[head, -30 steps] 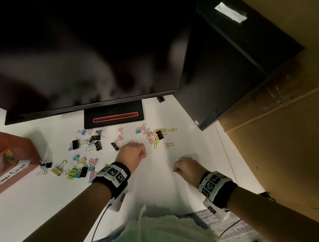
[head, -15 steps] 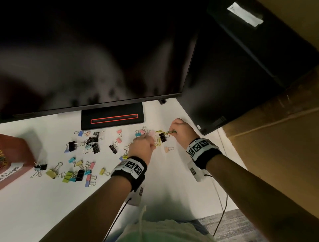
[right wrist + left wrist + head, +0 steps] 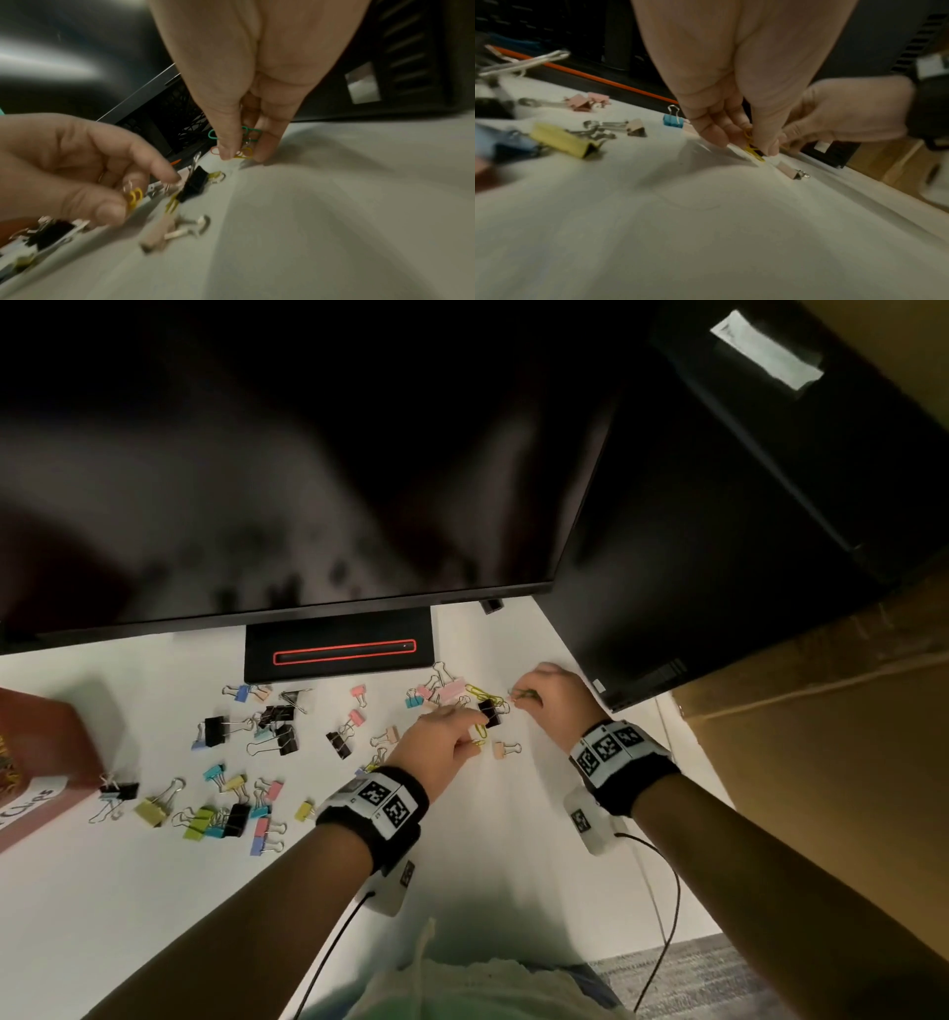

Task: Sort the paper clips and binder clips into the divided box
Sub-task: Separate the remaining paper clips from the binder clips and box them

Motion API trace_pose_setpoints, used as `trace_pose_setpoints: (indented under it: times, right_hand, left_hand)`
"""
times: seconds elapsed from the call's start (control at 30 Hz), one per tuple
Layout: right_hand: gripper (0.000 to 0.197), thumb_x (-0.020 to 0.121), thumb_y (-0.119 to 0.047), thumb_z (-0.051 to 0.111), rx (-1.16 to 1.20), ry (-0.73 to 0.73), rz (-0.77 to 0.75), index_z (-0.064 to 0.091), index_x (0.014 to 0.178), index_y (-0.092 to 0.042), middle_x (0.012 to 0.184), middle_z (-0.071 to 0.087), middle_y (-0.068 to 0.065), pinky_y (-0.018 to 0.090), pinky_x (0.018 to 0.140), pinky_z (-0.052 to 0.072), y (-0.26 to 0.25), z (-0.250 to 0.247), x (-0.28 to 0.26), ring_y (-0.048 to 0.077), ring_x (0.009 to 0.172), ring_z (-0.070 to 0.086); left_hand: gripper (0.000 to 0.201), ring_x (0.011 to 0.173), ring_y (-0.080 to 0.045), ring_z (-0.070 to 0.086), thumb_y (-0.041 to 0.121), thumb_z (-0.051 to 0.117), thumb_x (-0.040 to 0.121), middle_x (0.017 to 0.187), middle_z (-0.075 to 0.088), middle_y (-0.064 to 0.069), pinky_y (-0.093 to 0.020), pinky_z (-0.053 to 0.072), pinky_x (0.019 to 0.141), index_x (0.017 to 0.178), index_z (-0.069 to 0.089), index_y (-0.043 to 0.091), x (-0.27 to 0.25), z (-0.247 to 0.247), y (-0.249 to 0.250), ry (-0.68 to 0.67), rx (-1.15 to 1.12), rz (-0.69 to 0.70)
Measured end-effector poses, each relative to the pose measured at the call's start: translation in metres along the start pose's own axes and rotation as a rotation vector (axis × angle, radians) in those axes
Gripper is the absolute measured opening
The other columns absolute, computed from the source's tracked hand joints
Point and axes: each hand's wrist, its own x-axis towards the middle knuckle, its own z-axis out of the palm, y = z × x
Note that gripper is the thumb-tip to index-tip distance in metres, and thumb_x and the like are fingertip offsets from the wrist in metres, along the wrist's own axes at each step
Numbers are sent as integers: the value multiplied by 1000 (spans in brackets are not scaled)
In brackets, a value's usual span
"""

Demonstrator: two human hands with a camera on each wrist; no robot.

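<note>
Coloured and black binder clips (image 3: 228, 819) lie scattered over the white table (image 3: 154, 916). A small pile of pink binder clips and yellow paper clips (image 3: 480, 693) sits in front of the monitor stand. My left hand (image 3: 475, 743) pinches yellow paper clips (image 3: 751, 145) at the near edge of that pile. My right hand (image 3: 518, 700) pinches a bunch of green, yellow and orange paper clips (image 3: 248, 142) at the pile's right edge, fingertips on the table. A black binder clip (image 3: 194, 186) lies between the two hands. The red box (image 3: 46, 752) stands at the far left, mostly cut off.
A large dark monitor (image 3: 308, 480) overhangs the back of the table, its stand (image 3: 339, 652) right behind the clips. A second black screen (image 3: 719, 557) stands at the right. Cardboard (image 3: 821, 788) lines the right side. A beige binder clip (image 3: 500, 749) lies near my hands.
Both hands have moved forward from the near table to the pile in front of the monitor stand. The right hand travelled farthest, up and to the back.
</note>
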Motion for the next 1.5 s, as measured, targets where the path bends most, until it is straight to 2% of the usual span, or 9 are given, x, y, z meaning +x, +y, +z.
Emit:
trace_pose_setpoints:
  times: [0.2, 0.37, 0.6, 0.73, 0.9, 1.07, 1.2, 1.4, 1.5]
  right_hand:
    - [14, 81, -11, 67, 37, -2, -16, 68, 93, -4, 106, 57, 8, 23, 85, 45, -27, 3, 30, 17, 87, 56]
    - [20, 85, -14, 61, -176, -216, -48, 64, 103, -4, 114, 56, 15, 34, 88, 46, -39, 11, 34, 29, 102, 54]
    - [13, 85, -8, 61, -156, -190, 19, 65, 97, -9, 100, 68, 12, 37, 86, 53, -35, 17, 19, 27, 92, 63]
    - [23, 85, -6, 61, -107, -169, 54, 60, 108, -12, 103, 65, 9, 35, 86, 52, -35, 17, 15, 25, 93, 62]
    - [18, 88, -12, 60, -213, -227, 55, 67, 104, -10, 109, 65, 10, 33, 90, 50, -40, 13, 14, 26, 100, 60]
    - [16, 87, -7, 60, -181, -240, 0, 69, 100, -8, 107, 66, 10, 26, 88, 47, -35, 11, 7, 24, 100, 60]
    - [11, 84, -9, 64, -139, -235, -22, 69, 94, -7, 101, 68, 8, 22, 83, 46, -30, 9, 1, 21, 95, 61]
    - [14, 84, -10, 65, -84, -199, -53, 71, 96, -9, 100, 70, 6, 21, 83, 47, -30, 1, 12, 19, 94, 63]
    - [18, 86, -11, 62, -90, -181, -97, 69, 103, -9, 106, 69, 7, 20, 86, 43, -40, -5, 28, 19, 98, 61]
  left_hand:
    - [22, 89, -25, 58, 15, 59, 86, 101, 58, -8, -33, 47, 83, 108, 61, 14, 4, 1, -2, -24, 81, -48]
    - [16, 88, -24, 56, 19, 62, 86, 96, 57, -9, -31, 45, 78, 94, 62, 6, -7, -3, -13, -74, 123, -35]
    - [8, 83, -26, 58, 13, 56, 87, 106, 55, -3, -36, 49, 74, 83, 58, 6, -22, -7, -22, -97, 246, 57]
    - [8, 80, -24, 56, 19, 52, 88, 91, 58, -3, -35, 49, 70, 86, 56, 12, -23, -10, -17, -121, 313, 47]
    - [7, 71, -20, 52, 21, 56, 87, 77, 53, 2, -29, 46, 68, 87, 52, 16, -26, -11, -15, -89, 205, -68]
    - [30, 80, -16, 58, 15, 58, 87, 83, 60, 7, -30, 50, 81, 114, 50, 24, -28, -9, -18, -81, 59, -124]
    - [22, 88, -19, 59, 14, 57, 87, 96, 61, 0, -27, 47, 80, 107, 62, 20, -29, -10, -21, -19, 76, -97]
    - [14, 74, -17, 58, 8, 63, 83, 88, 60, 1, -30, 52, 76, 93, 68, 15, -38, -30, -31, 170, -29, -96]
    - [14, 69, -19, 61, 8, 61, 85, 89, 58, 0, -32, 56, 56, 95, 66, 16, -44, -46, -33, 234, -141, -182]
